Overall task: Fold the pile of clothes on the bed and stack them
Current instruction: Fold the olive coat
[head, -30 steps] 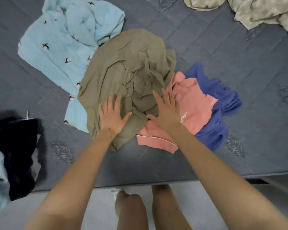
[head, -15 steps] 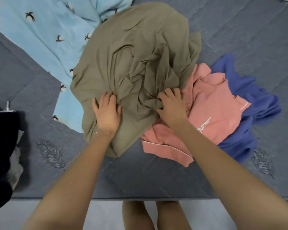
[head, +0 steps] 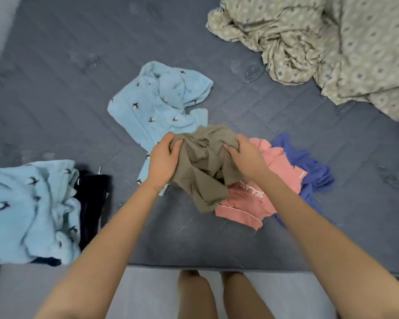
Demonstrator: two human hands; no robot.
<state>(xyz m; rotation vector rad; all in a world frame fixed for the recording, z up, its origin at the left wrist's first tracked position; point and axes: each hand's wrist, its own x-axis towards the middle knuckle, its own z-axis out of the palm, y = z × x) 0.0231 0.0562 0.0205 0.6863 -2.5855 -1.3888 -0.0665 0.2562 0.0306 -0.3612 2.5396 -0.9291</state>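
— Where is the olive garment (head: 205,171)?
— Bunched between both hands above the near middle of the bed (head: 55,88), its lower end overlapping the pink top (head: 279,171).
— And the hands?
— The left hand (head: 162,161) grips its left side, fingers curled over the cloth; the right hand (head: 247,157) clutches the right side.
— Around it?
— A blue garment (head: 309,166) touches the pink top's right; a bird-print piece (head: 161,104) lies just beyond; a folded bird-print piece (head: 28,208) and a dark garment (head: 92,199) sit near left; a patterned blanket (head: 332,49) is heaped far right
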